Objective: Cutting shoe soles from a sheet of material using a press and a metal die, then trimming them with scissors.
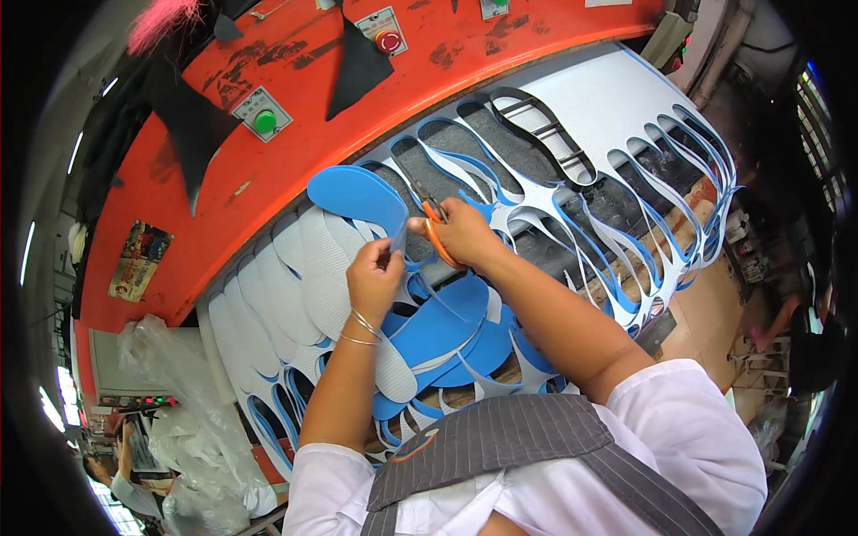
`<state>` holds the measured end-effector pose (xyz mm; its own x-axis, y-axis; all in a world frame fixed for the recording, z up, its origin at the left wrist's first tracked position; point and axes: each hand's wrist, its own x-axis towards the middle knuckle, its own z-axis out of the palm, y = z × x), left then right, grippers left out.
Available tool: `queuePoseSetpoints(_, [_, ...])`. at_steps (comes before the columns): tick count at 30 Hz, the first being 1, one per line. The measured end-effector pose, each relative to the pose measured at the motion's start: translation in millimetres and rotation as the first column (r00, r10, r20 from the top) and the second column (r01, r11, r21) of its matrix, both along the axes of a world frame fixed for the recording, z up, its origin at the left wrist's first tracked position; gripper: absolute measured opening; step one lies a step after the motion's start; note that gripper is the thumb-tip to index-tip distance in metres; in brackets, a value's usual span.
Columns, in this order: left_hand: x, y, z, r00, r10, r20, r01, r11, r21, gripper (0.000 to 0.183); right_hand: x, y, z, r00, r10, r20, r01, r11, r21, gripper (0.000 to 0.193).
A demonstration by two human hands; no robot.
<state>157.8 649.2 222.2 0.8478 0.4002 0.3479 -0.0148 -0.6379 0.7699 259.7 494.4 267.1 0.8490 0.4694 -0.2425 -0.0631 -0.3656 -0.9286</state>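
My right hand (pixel 466 234) is closed round orange-handled scissors (pixel 435 234), their dark blades pointing away from me. Just left of it, my left hand (pixel 374 279), with bangles at the wrist, pinches the edge of a blue foam piece (pixel 397 234). A blue sole-shaped foam piece (pixel 356 193) stands up beyond that hand, its narrow end running down toward my fingers. Below and between my forearms lie loose blue soles (pixel 447 330) among thin offcut strips. The cut-out sheet (pixel 527 198), white on top and blue beneath, spreads beyond the scissors.
A black sole-shaped cutting die (pixel 547 134) rests on the sheet's far part. White ribbed soles (pixel 277 259) overlap at the left. The red machine (pixel 295 80) spans the far side, with a green button (pixel 264 122) and a red button (pixel 388 41). Clear plastic bags (pixel 192 438) hang lower left.
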Motion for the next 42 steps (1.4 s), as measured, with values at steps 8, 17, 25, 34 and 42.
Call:
queuePoseSetpoints(8, [-15, -22, 9, 0.990, -0.134, -0.054, 0.144, 0.875, 0.462, 0.004, 5, 29, -70, 0.922, -0.166, -0.349, 0.295, 0.885, 0.360, 0.024])
queuePoseSetpoints(17, [-33, 11, 19, 0.934, -0.138, -0.328, 0.149, 0.989, 0.008, 0.023, -10, 35, -74, 0.824, 0.044, -0.565, 0.347, 0.749, 0.564, 0.040])
queuePoseSetpoints(25, [-22, 12, -15, 0.981, -0.038, -0.188, 0.084, 0.965, 0.247, 0.023, 30, 73, -37, 0.995, 0.096, 0.001, -0.094, 0.976, 0.195, 0.043])
queuePoseSetpoints(34, [2, 37, -41, 0.962, 0.218, -0.167, -0.074, 0.790, 0.609, 0.040, 37, 123, -39, 0.984, 0.133, 0.121, -0.142, 0.988, 0.063, 0.034])
queuePoseSetpoints(42, [-6, 46, -30, 0.863, 0.255, -0.437, -0.059, 0.908, 0.414, 0.030, -2, 97, -72, 0.976, 0.219, -0.012, -0.177, 0.818, 0.547, 0.028])
